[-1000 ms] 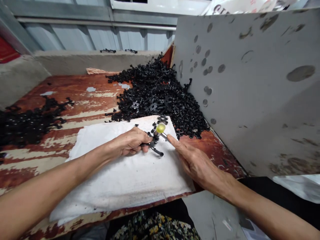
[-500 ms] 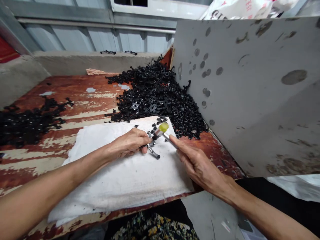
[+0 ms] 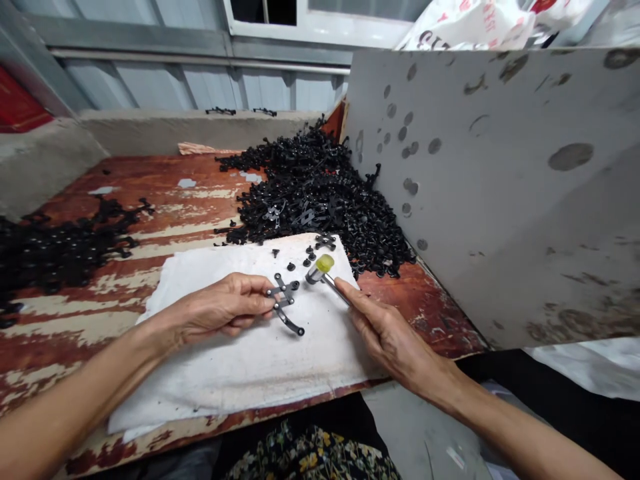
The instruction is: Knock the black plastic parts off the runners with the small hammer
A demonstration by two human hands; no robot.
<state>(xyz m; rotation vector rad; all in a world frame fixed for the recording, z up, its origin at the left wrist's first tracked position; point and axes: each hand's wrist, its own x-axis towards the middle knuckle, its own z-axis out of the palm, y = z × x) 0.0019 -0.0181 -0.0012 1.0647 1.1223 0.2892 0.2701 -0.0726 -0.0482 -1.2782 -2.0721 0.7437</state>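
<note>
Over the white cloth [image 3: 250, 360], your left hand [image 3: 220, 310] pinches a black branched part [image 3: 285, 303] by its left end.
Just right of that pinch, your right hand [image 3: 387, 337] grips a yellow-tipped mallet [image 3: 323, 267]; loose black bits [image 3: 290, 265] lie just beyond, a heap of black parts [image 3: 320, 193] farther back, a grey board [image 3: 500, 200] walling the right.

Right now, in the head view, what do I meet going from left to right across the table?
Small pile of black parts, left hand, black branched part, yellow-headed hammer, right hand, grey board.
</note>
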